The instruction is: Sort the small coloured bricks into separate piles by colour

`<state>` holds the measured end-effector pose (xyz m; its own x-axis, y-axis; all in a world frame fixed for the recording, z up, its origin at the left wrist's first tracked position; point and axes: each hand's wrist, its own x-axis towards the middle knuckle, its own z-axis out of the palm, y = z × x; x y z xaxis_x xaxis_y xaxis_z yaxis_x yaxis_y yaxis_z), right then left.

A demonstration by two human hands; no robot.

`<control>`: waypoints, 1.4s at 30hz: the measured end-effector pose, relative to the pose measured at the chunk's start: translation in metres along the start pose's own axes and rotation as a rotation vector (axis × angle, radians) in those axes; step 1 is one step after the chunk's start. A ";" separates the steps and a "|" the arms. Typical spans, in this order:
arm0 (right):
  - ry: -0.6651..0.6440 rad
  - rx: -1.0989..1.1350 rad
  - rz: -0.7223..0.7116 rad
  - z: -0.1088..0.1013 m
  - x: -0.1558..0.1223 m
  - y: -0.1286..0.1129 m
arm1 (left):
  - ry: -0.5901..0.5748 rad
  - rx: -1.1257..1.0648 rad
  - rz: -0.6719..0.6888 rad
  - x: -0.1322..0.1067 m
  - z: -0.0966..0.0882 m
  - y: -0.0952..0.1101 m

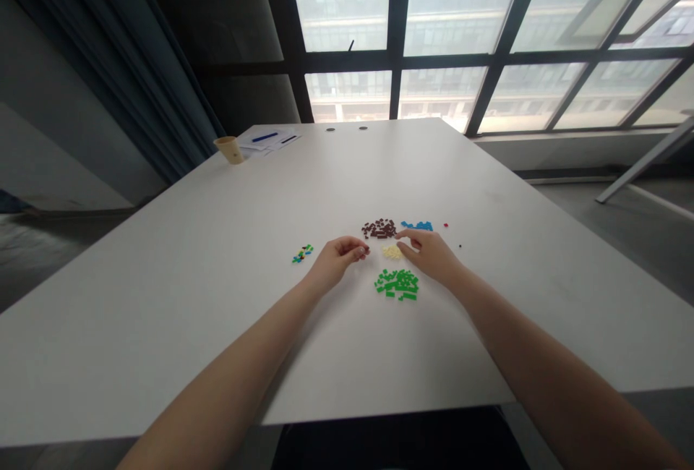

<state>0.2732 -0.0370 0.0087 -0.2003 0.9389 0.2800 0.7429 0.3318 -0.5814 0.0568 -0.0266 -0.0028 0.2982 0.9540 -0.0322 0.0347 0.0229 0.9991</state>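
Observation:
Small building bricks lie sorted in piles on a white table point(217, 296). A dark brown pile point(379, 228) sits furthest, a blue pile point(417, 225) to its right, a cream pile point(391, 251) in the middle and a green pile point(397, 284) nearest me. My left hand point(339, 259) rests left of the cream pile, fingers curled, fingertips pinched near the brown pile; whether a brick is between them is too small to tell. My right hand point(431, 251) lies right of the cream pile, fingers pinched close to the brown and blue piles.
A small mixed-colour brick cluster point(302, 253) lies left of my left hand. A single red brick point(445, 225) and a dark one point(460, 246) lie to the right. A paper cup point(230, 150) and papers with a pen point(270, 141) sit at the far left corner. Windows behind.

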 end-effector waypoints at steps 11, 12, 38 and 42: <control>0.052 0.152 -0.371 0.012 -0.010 -0.028 | -0.073 0.260 0.204 -0.010 0.004 0.010; 0.057 0.147 -0.379 0.012 -0.011 -0.029 | -0.071 0.280 0.207 -0.010 0.004 0.010; -0.175 -0.276 -0.109 0.029 0.022 -0.026 | 0.333 0.463 0.186 0.012 -0.046 0.002; -0.248 -0.394 -0.036 0.041 0.041 -0.031 | 0.397 0.495 0.173 0.015 -0.064 0.000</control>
<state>0.2158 -0.0053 0.0066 -0.3415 0.9368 0.0757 0.9091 0.3497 -0.2266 0.0005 0.0063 -0.0013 -0.0321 0.9714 0.2351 0.4811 -0.1912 0.8555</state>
